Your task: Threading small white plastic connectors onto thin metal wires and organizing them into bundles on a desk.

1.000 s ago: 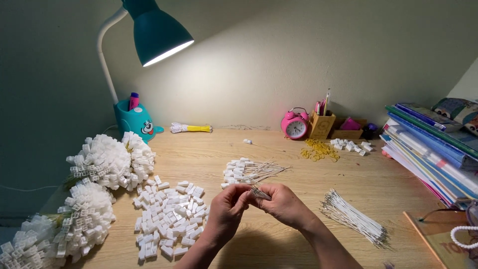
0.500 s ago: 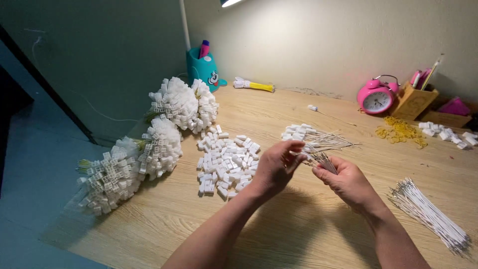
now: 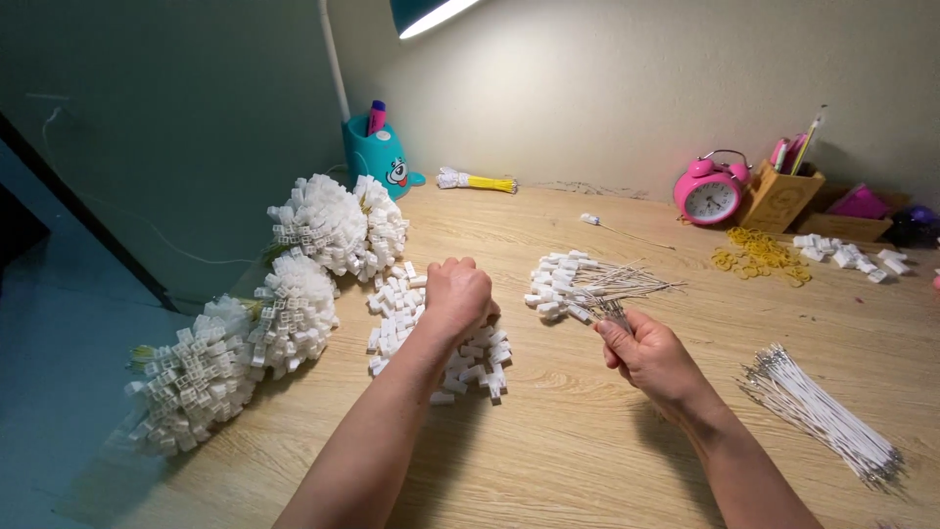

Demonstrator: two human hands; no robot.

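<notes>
Left hand [image 3: 457, 297]: we see fingers curled down into loose white connector pile [image 3: 411, 323].
Right hand [image 3: 648, 355]: fingers pinching thin wires [image 3: 612, 312]; wire bundle [image 3: 822, 416] at 3 o'clock.

Probably a home desk, wooden top [image 3: 587, 441], desk lamp [image 3: 426, 15], pink alarm clock [image 3: 710, 196], pencil holder [image 3: 778, 201]

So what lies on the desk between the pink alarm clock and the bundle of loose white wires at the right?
In the head view, a scatter of yellow rubber bands lies between the pink alarm clock and the wire bundle; the rest is bare wooden desk.
</notes>
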